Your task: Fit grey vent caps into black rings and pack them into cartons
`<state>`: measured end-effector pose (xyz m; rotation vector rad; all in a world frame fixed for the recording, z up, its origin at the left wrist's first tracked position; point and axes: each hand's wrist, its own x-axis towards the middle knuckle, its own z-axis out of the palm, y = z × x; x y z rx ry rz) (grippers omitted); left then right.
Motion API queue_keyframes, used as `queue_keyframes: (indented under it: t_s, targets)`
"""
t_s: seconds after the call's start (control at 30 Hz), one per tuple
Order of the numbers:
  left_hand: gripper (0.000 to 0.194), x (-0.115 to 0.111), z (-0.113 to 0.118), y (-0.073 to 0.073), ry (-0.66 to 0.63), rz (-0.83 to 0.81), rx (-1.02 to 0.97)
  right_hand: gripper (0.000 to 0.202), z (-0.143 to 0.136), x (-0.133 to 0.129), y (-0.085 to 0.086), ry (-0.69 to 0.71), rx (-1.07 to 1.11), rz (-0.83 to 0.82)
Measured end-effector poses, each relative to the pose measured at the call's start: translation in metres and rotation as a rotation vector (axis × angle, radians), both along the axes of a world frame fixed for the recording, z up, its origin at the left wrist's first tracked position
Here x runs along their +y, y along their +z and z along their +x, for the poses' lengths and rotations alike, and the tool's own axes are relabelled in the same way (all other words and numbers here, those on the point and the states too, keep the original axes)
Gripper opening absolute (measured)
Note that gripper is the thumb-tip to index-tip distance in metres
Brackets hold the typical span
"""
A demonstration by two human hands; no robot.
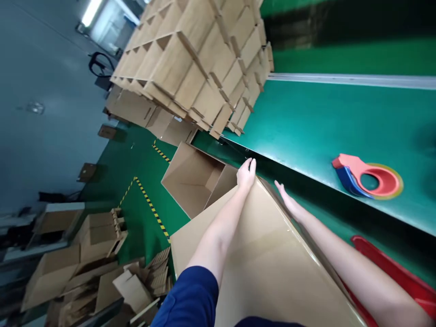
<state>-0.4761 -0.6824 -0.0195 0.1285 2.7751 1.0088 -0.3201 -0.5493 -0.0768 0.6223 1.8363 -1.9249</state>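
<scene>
A large closed cardboard box (272, 254) stands right in front of me, with shiny clear tape along its right edge. My left hand (245, 173) lies at the box's far corner, its fingers bent and close together over the edge. Along the taped side, my right hand (289, 200) is stretched out flat with fingers extended, holding nothing; whether its palm touches the box is hidden. Just beyond the box sits an open, hollow carton (194, 177). On the green worktable (306, 122) to the right lies a red and blue tape dispenser (369, 177).
Stacked cardboard dividers (204, 59) rise high at the table's far left end. A red plastic object (384, 259) is below the table edge at right. Cartons and flattened cardboard (132, 286) fill the lower left. Yellow-black tape (150, 204) marks the green floor.
</scene>
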Motion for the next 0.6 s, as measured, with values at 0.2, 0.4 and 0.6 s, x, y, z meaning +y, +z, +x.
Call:
queue_keyframes:
  t_s: [0.2, 0.4, 0.6]
  targets:
    - [0.044, 0.003, 0.004, 0.001, 0.016, 0.091, 0.062, 0.087, 0.036, -0.004, 0.026, 0.207, 0.146, 0.353]
    - [0.048, -0.017, 0.076, 0.031, 0.154, 0.274, 0.098, 0.072, 0.046, -0.007, 0.053, 0.299, 0.111, 0.726]
    - [0.036, -0.159, 0.230, 0.081, 0.355, 0.445, 0.071, 0.068, 0.054, -0.023, 0.091, 0.276, -0.176, 0.984]
